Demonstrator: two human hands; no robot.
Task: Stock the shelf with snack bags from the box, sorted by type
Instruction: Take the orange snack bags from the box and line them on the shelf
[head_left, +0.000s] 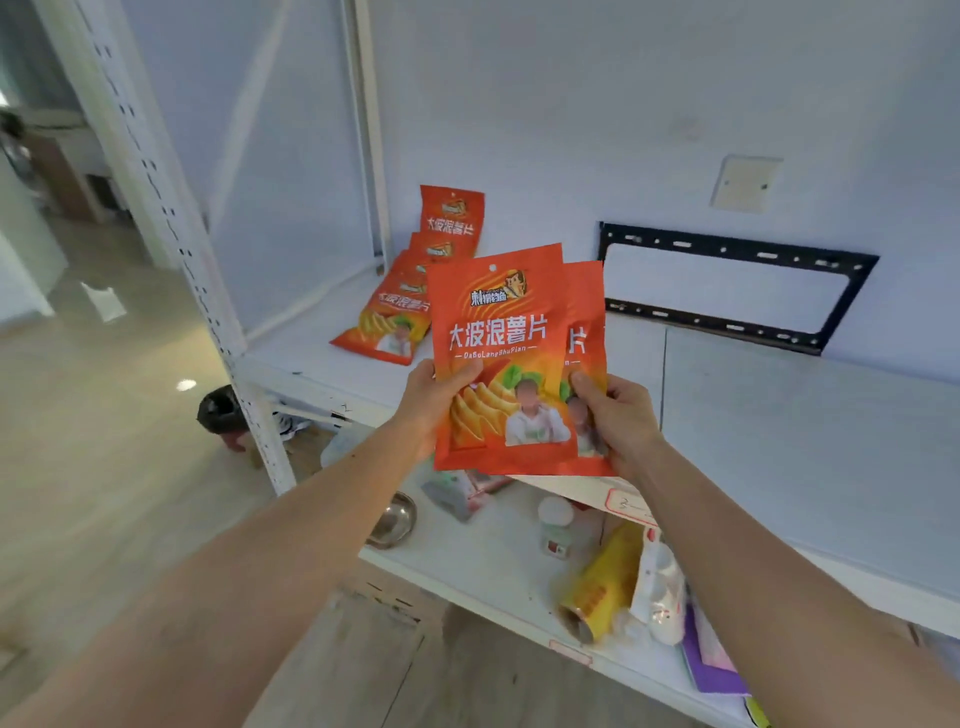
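Above the shelf (779, 415) we hold two orange bags, front bag (498, 358) & rear bag (587, 332), overlapped. L hand (431, 400) fingers grip the front one, R hand (618, 421) fingers pinch the rear. More bags (410, 291) lie stacked at shelf's back-left.

Beyond your fingers (460, 371) the shelf (779, 415) lies bare to the right; left of them a row of orange bags (395, 312) blocks the corner by the post (208, 291).

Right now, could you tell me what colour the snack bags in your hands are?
Orange-red with white lettering, on the held bags; the head view shows it.
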